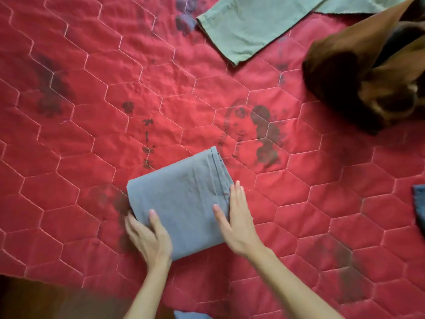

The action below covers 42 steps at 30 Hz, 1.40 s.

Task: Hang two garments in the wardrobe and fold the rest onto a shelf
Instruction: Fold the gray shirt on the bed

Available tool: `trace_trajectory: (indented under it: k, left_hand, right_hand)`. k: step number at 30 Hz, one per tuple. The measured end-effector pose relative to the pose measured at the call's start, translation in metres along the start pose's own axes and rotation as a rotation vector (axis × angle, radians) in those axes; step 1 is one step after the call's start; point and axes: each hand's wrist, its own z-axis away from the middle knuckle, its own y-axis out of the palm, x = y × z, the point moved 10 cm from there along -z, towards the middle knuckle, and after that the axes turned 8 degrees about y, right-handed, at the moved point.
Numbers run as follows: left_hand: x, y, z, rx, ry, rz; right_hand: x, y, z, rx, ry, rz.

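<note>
A grey-blue garment (184, 199), folded into a compact rectangle, lies on the red quilted bedspread (92, 111) near its front edge. My left hand (149, 238) grips the garment's near left corner, thumb on top and fingers tucked along the edge. My right hand (239, 222) lies flat with fingers extended along the garment's right edge, thumb resting on the cloth. A pale green garment (248, 28) lies spread at the far side. A crumpled brown garment (368, 72) sits at the far right.
A dark blue piece of cloth (419, 206) pokes in at the right edge. The bed's front edge and a wooden floor (46, 300) show at the bottom left. A scrap of blue cloth (190, 315) shows at the bottom edge between my arms.
</note>
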Motion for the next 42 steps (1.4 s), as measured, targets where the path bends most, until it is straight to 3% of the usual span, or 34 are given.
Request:
trace_trajectory:
  k: [3,8,13,18,22,24,27,32,42]
  left_hand:
    - [-0.008,0.015,0.033,0.031,-0.04,0.13]
    - [-0.013,0.012,0.028,0.109,0.001,0.09]
    - [0.016,-0.034,0.039,0.027,-0.043,0.018]
    - [0.034,-0.036,0.045,0.119,-0.105,0.16]
    - [0.069,-0.023,0.034,0.166,-0.392,0.366]
    - [0.068,-0.012,0.025,0.368,-0.337,0.266]
    - [0.047,-0.001,0.016,0.61,-0.081,0.055]
    - [0.028,-0.012,-0.001,0.516,0.034,0.0]
    - [0.021,-0.049,-0.022,0.325,0.083,0.025]
  right_hand:
    - [0.017,0.032,0.022,-0.021,0.007,-0.166]
    - [0.029,0.031,0.029,-0.016,-0.004,-0.172]
    - [-0.002,-0.05,0.033,-0.432,0.027,0.019]
    - [-0.005,-0.019,0.043,-0.24,-0.103,0.238]
    - [-0.017,-0.006,0.04,-0.245,0.06,0.389]
    - [-0.019,-0.002,0.038,-0.194,0.11,0.367]
    - [-0.02,0.003,0.038,-0.074,0.119,0.231]
    - [-0.025,-0.006,0.035,0.006,0.117,0.19]
    - [-0.013,-0.02,0.042,-0.022,0.042,0.248]
